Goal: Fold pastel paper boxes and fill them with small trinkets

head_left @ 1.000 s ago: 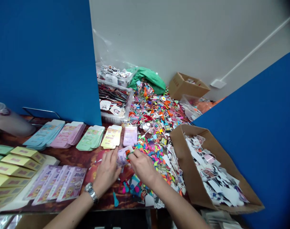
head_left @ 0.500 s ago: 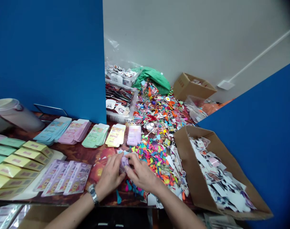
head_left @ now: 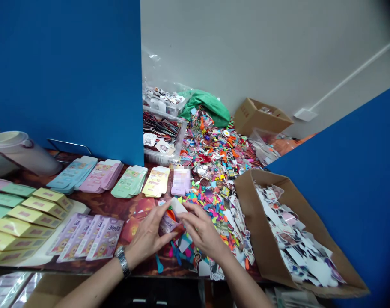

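My left hand [head_left: 151, 231], with a metal watch at the wrist, grips a small purple printed carton [head_left: 167, 224] between thumb and fingers. My right hand [head_left: 201, 229] has its fingers on the carton's raised white flap [head_left: 178, 207]. Something orange [head_left: 171, 214] shows at the carton's open end; its kind is partly hidden. Under and beside both hands lie many small bright balloons [head_left: 210, 214]. Left of my left hand, red printed packets [head_left: 130, 229] lie on the table, and filled-out purple cartons [head_left: 105, 239] lean in an overlapping row.
Flat blue [head_left: 72, 173], pink [head_left: 100, 175], green [head_left: 129, 182] and yellow cartons [head_left: 156, 180] lie in stacks behind. Yellow boxes [head_left: 24, 233] stand at left. A cardboard box [head_left: 257, 231] of paper cutouts stands right; blue partitions [head_left: 63, 77] flank the table.
The carton has come open between my hands, with its white flap up and something orange showing. My right hand has moved slightly right, and my hands are farther apart.
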A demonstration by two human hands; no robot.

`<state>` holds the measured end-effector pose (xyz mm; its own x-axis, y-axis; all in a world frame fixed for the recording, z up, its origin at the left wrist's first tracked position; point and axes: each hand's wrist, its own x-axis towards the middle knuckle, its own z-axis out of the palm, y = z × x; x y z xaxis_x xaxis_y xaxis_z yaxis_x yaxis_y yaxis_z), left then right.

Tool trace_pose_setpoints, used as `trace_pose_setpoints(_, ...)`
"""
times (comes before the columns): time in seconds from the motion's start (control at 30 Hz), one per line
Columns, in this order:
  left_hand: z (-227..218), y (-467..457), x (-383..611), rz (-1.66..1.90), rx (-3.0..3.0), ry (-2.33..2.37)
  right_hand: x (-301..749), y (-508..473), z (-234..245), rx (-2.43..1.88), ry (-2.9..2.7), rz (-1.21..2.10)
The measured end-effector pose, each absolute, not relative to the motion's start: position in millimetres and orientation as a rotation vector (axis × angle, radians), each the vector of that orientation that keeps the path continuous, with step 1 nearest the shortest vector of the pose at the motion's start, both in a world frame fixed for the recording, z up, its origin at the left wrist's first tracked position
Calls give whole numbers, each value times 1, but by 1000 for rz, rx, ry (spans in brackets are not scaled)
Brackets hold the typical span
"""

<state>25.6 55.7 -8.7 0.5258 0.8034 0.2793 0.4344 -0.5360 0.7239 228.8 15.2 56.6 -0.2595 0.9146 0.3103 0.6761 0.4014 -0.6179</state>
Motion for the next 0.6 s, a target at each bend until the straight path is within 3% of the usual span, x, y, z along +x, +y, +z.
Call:
trace_pose_setpoints(0.27,-11,54,24,861,2239,942,197,10,38,-1489,-1535,592)
trace_pose_setpoints(0.6,-8,47,24,732,2262,1113,191,15,48,-1444,-1576,627)
